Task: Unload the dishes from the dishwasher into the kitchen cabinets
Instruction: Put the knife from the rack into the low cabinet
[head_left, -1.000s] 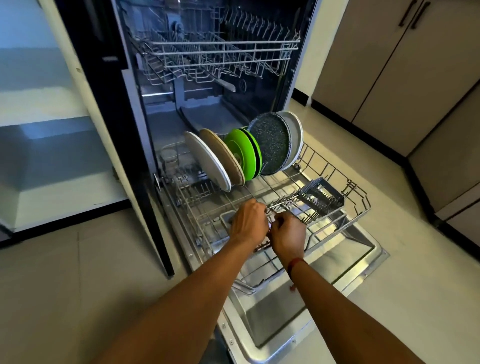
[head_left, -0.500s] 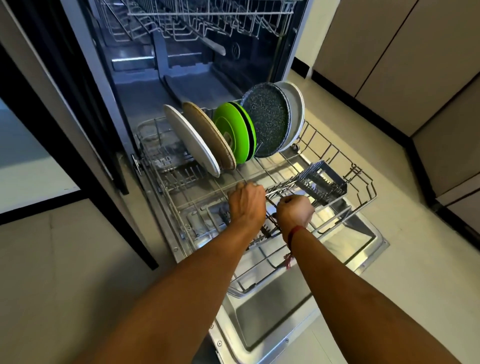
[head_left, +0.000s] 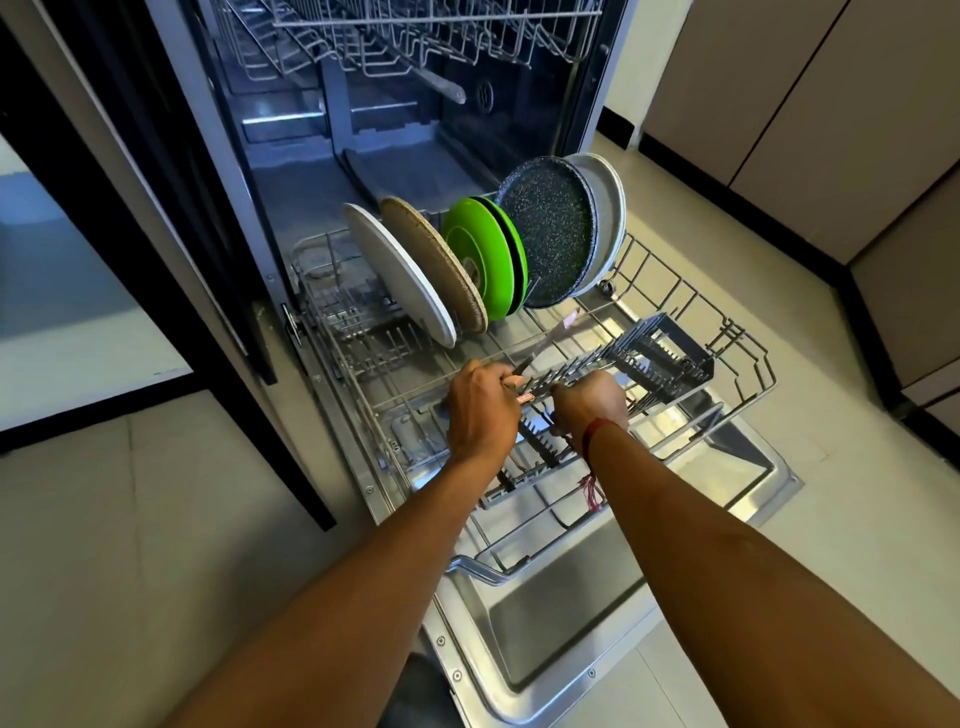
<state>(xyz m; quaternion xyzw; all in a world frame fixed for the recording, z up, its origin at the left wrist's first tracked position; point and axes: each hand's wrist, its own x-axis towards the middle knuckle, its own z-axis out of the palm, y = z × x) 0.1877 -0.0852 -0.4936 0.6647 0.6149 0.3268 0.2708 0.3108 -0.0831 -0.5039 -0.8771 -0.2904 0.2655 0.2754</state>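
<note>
Plates (head_left: 400, 275) stand on edge in the rack (head_left: 748, 364), kept apart for draining. Left hand (head_left: 483, 410) has its grip clamped on a utensil (head_left: 523, 364), likely to lift it out; right hand (head_left: 592, 397) curls downward, but I cannot tell what its grip holds.

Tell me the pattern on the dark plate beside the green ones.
Dark plate: black with fine pale speckles, head view.

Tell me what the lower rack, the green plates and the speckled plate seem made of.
The lower rack: coated steel wire, probably; thin grey rods, smooth dull sheen. The green plates: likely plastic or melamine; saturated uniform colour, soft gloss. The speckled plate: dark with fine white flecks, matt; ceramic or melamine, cannot tell.
</note>
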